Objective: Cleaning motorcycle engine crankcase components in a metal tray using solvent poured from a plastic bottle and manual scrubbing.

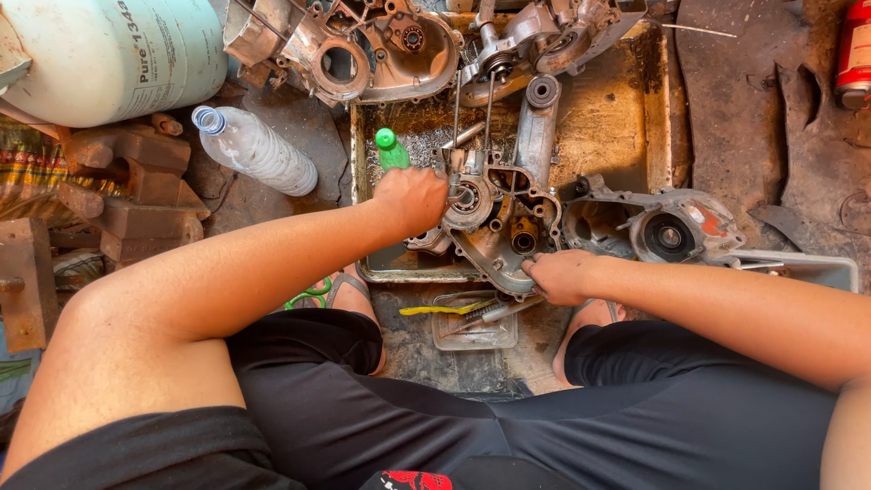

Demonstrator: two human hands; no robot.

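While the person squats over a shallow, oily metal tray (658,100) on the floor, both hands work on a grey engine crankcase half (504,222) that lies in the middle of that tray. The left hand (413,200) is closed in a fist at the casing's upper left, its fingers wrapped around what looks like a tool or shaft standing at the round bearing seat; I cannot tell exactly what it grips. The right hand (558,275) clamps the casing's near edge, fingers curled and pressed together over the rim, steadying it.

As I judge it, the risk lies in the slick, grimy tray: if the left hand pushes hard, the casing could skid or tip out from under the right hand, and knuckles could meet the sharp cast edges. The green-capped bottle (390,150) stands just beside the left fist and could be knocked over by a slip.

Counting what lies about: four casing pieces in all, the one in hand, two more (363,50) (562,32) at the far end of the tray, and one (658,227) just right of the work. Two bottles, the green-capped one and a clear plastic bottle (254,150) lying on its side. One pale gas cylinder (109,54) at the top left. One small clear tub (472,331) between the feet, holding a yellow-handled brush (435,309).
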